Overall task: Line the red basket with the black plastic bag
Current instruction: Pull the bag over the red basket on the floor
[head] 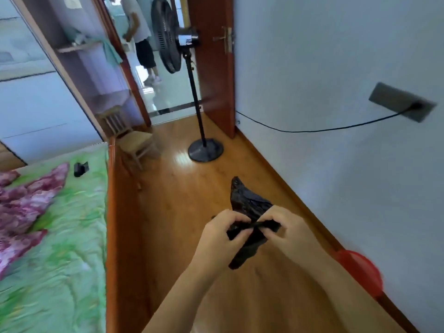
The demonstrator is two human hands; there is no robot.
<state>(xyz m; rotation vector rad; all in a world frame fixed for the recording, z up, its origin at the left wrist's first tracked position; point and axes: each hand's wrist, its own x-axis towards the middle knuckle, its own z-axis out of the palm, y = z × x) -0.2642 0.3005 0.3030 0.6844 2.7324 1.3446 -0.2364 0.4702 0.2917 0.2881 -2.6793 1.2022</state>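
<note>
So both hands are busy with the black plastic bag (247, 203). The left hand (223, 233) and right hand (286, 227) sit close together, fingers curled, each pinching a bit of the bag's bunched edge so a thin strip of it is pulled taut between them. The bag is crumpled, not opened out. One pointy end sticks up past the fingers and another wad hangs down below the left hand. It's held in the air above the wooden floor (182, 200), not touching anything else.

The red basket (360, 270) is down at the right edge of the floor, right up against the white wall (336, 56), well apart from the hands. It's blurry and only partly visible, so I can't tell what's in it, and no bag shows over its rim.

Other stuff around: a black standing fan (168, 34) with its round base on the floor near the open wooden door (213, 75), and a small wooden chair (137, 143) by the bed's far corner. The bed (60, 260) runs along the left with a green sheet, a pink flowery cloth (26, 203) and a little black object (81, 168) on it. There's a grey wall socket (401, 102) with a black cable (312, 129) plugged in. Another person (141, 39) is standing past the doorway.
</note>
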